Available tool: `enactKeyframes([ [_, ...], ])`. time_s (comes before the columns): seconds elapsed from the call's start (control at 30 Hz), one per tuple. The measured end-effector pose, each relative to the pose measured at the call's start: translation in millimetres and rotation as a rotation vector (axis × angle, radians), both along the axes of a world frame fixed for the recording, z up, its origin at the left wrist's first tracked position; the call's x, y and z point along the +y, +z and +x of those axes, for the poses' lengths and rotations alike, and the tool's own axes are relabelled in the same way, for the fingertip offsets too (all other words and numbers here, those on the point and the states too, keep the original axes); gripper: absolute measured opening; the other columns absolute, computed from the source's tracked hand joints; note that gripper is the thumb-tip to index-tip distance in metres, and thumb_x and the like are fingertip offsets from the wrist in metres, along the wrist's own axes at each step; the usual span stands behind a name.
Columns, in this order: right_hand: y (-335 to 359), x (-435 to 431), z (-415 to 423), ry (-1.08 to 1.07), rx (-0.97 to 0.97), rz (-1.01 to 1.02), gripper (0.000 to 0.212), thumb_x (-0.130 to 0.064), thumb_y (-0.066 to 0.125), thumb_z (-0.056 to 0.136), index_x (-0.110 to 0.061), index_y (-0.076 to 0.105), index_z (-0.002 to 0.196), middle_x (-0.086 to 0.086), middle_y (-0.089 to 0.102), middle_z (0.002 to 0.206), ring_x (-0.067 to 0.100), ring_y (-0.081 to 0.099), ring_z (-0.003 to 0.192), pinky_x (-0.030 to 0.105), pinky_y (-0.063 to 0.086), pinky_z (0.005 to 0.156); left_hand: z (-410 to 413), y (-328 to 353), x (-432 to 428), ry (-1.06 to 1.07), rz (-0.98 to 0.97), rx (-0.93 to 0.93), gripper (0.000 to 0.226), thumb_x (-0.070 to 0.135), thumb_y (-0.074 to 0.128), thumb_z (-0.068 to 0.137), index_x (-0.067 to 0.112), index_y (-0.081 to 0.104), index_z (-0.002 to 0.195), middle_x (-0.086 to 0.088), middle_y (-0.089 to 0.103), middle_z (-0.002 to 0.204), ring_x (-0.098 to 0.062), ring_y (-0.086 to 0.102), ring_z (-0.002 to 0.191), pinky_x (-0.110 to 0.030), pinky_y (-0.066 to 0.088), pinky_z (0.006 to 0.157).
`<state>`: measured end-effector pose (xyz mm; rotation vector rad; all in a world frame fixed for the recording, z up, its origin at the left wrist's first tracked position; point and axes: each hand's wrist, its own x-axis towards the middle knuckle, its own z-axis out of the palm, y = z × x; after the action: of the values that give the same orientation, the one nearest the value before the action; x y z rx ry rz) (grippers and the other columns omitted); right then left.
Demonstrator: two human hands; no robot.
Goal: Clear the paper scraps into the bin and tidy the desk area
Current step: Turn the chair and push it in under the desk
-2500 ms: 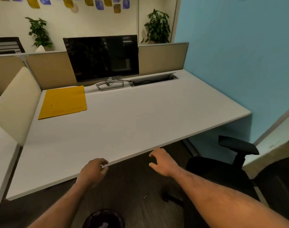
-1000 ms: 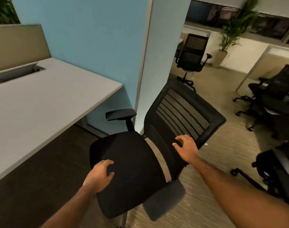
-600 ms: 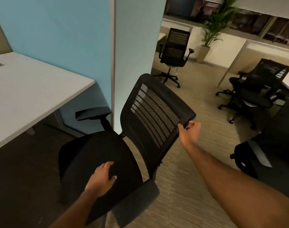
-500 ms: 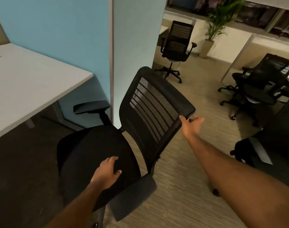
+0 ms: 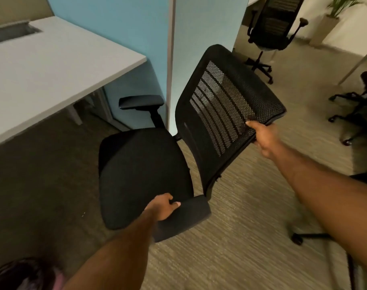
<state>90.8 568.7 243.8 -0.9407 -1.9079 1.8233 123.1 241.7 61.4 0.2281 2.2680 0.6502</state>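
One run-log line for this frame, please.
left hand: grips near armrest | right hand: grips backrest top edge | chair: beside desk, not tucked in

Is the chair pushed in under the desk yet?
No, the office chair stands out on the floor, its seat clear of the desk edge, with the right hand gripping its backrest.

Both bare arms were extended forward and down. The left forearm [image 5: 115, 248] came up from the lower edge. The left hand [image 5: 162, 207] was knuckles-up, its fingers [image 5: 168, 198] curled over and the thumb tucked alongside, gripping the near armrest [image 5: 191, 218]. The right forearm [image 5: 314, 185] stretched farther out from the right edge, nearly straight. The right hand [image 5: 265, 136] clasped the top rim of the backrest [image 5: 224, 101], thumb lying on the front mesh and its fingers hidden behind.
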Motion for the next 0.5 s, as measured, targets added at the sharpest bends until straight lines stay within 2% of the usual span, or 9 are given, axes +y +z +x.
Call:
enactKeyframes([
  [0.1, -1.3, 3.2, -1.6, 0.006, 0.044, -0.022, 0.014, -0.012, 0.068, 0.078, -0.019, 0.067, 0.09, 0.003, 0.072, 0.104, 0.025, 0.068, 0.103, 0.043, 0.056, 0.09, 12.5, -6.7, 2.0, -0.014, -0.018, -0.07, 0.07, 0.069, 0.05, 0.083, 0.02, 0.054, 0.133, -0.009, 0.057, 0.136, -0.027, 0.055, 0.122, -0.039, 0.044, 0.102],
  [0.2, -13.4, 1.0, -7.6, 0.026, 0.084, -0.12, 0.039, -0.011, 0.065, 0.069, -0.006, 0.067, 0.108, 0.01, 0.072, 0.11, 0.026, 0.069, 0.101, 0.038, 0.058, 0.083, 20.2, -9.4, -2.8, -0.028, -0.042, -0.045, 0.072, 0.07, 0.048, 0.083, 0.019, 0.05, 0.133, -0.01, 0.056, 0.134, -0.03, 0.055, 0.122, -0.041, 0.045, 0.1],
  [0.3, -21.3, -8.2, -6.6, -0.001, 0.147, -0.151, 0.022, 0.0, 0.06, 0.076, -0.009, 0.066, 0.095, 0.006, 0.071, 0.096, 0.022, 0.069, 0.09, 0.04, 0.057, 0.082, 28.6, -17.1, -9.3, -0.087, -0.099, 0.019, 0.079, 0.073, 0.051, 0.078, 0.019, 0.044, 0.136, -0.008, 0.056, 0.134, -0.029, 0.055, 0.122, -0.044, 0.044, 0.102],
  [0.43, -19.8, -11.2, -2.5, 0.066, 0.15, -0.15, 0.025, 0.004, 0.056, 0.081, -0.01, 0.067, 0.1, 0.007, 0.07, 0.107, 0.023, 0.068, 0.098, 0.037, 0.058, 0.085, 32.1, -23.6, -17.3, -0.108, -0.107, 0.071, 0.078, 0.069, 0.059, 0.076, 0.024, 0.041, 0.136, -0.003, 0.056, 0.135, -0.026, 0.054, 0.124, -0.044, 0.042, 0.102],
  [0.5, -20.0, -15.1, 0.0, 0.069, 0.143, -0.146, 0.025, 0.006, 0.055, 0.082, -0.009, 0.066, 0.099, 0.006, 0.069, 0.104, 0.02, 0.069, 0.093, 0.034, 0.058, 0.081, 30.2, -24.4, -23.3, -0.111, -0.09, 0.078, 0.076, 0.067, 0.061, 0.076, 0.025, 0.041, 0.136, -0.002, 0.057, 0.135, -0.026, 0.054, 0.124, -0.042, 0.041, 0.102],
])
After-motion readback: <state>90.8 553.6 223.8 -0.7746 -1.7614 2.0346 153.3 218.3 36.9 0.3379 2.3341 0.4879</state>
